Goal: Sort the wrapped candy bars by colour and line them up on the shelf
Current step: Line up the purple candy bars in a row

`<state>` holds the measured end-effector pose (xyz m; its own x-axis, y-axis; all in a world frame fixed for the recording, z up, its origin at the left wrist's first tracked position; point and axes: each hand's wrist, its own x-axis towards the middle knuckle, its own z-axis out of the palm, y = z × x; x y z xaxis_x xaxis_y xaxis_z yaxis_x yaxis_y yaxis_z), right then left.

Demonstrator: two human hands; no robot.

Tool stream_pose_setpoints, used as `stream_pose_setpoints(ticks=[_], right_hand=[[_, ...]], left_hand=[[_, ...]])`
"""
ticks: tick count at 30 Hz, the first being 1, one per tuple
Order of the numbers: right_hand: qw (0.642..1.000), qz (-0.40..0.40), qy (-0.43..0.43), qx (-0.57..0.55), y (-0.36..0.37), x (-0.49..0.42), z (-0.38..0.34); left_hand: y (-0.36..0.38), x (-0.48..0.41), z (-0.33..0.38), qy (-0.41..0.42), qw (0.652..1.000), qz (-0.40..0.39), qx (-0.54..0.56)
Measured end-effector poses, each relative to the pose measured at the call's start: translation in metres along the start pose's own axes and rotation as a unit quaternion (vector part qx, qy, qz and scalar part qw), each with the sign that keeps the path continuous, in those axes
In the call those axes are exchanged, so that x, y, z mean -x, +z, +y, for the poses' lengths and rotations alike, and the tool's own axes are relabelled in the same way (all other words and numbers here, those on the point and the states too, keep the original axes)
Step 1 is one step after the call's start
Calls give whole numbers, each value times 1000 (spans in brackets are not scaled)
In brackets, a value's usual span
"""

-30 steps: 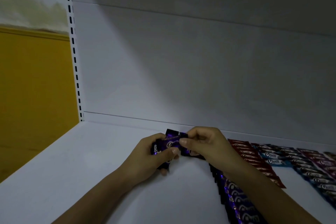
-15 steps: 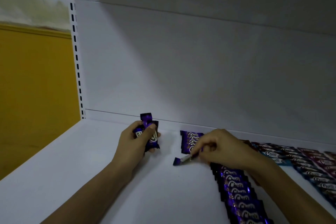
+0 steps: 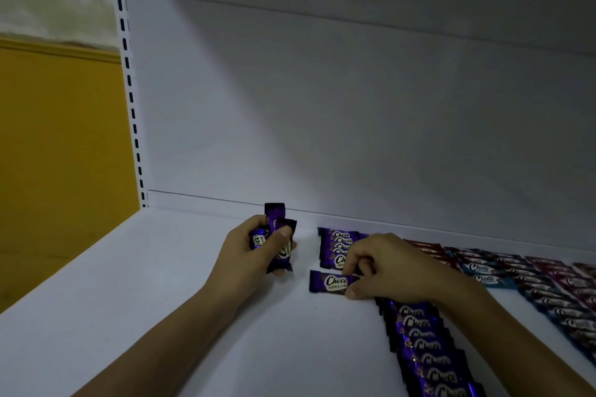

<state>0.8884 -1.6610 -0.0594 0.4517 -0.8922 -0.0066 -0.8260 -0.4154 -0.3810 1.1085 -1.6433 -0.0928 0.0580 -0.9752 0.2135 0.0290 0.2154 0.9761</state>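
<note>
My left hand (image 3: 254, 255) grips a small bunch of purple candy bars (image 3: 280, 237), held upright above the white shelf (image 3: 161, 300). My right hand (image 3: 383, 263) pinches the right end of a single purple bar (image 3: 329, 281) that lies flat on the shelf. Just behind that bar lie a few more purple bars (image 3: 337, 245), overlapping. A row of purple bars (image 3: 425, 351) runs from under my right wrist toward the front edge.
Right of the purple row lie rows of red bars (image 3: 425, 246), blue bars (image 3: 483, 271) and dark purple-pink bars (image 3: 561, 280). The shelf's white back panel (image 3: 322, 122) rises behind. A slotted upright (image 3: 130, 90) and a yellow wall (image 3: 58, 155) stand at the left.
My hands have drawn apart: the left carried its bunch of bars to the left, and the right brought one purple bar down flat onto the shelf in front of the short stack.
</note>
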Motion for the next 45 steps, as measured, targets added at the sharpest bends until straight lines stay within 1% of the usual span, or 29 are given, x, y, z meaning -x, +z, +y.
stream_pose_setpoints(ticks=[4, 8, 17, 19, 27, 31, 32, 33, 34, 36, 38, 40, 45], right_hand=[[997, 43, 23, 63, -2, 0, 7], [995, 55, 27, 81, -1, -1, 10], [995, 55, 30, 76, 1, -2, 10], [994, 61, 27, 81, 3, -3, 9], [992, 80, 33, 87, 5, -1, 8], [993, 70, 38, 87, 4, 0, 8], [994, 75, 36, 71, 4, -1, 7], [995, 87, 33, 25, 3, -1, 3], [994, 100, 27, -47, 3, -1, -3], [976, 104, 2, -193, 3, -2, -17], [953, 81, -18, -291, 4, -2, -28], [934, 67, -15, -351, 4, 0, -34], [903, 104, 40, -414, -2, 0, -29]], left_hand=[[-1, -1, 0, 1, 1000, 1, 7], [-1, -1, -1, -3, 1000, -1, 0], [-1, -1, 0, 5, 1000, -16, 3], [-2, 0, 0, 7, 1000, -20, -11], [1, 1, 3, 20, 999, -34, -8], [1, 1, 3, 16, 999, -42, -3], [1, 1, 3, 18, 999, -47, -1], [1, 1, 3, 19, 998, -51, 2], [1, 1, 2, 21, 998, -57, 4], [1, 1, 2, 29, 997, -76, -1], [2, 3, 1, 43, 994, -99, -14], [3, 4, 0, 55, 992, -114, -24], [5, 3, -1, 75, 989, -122, -26]])
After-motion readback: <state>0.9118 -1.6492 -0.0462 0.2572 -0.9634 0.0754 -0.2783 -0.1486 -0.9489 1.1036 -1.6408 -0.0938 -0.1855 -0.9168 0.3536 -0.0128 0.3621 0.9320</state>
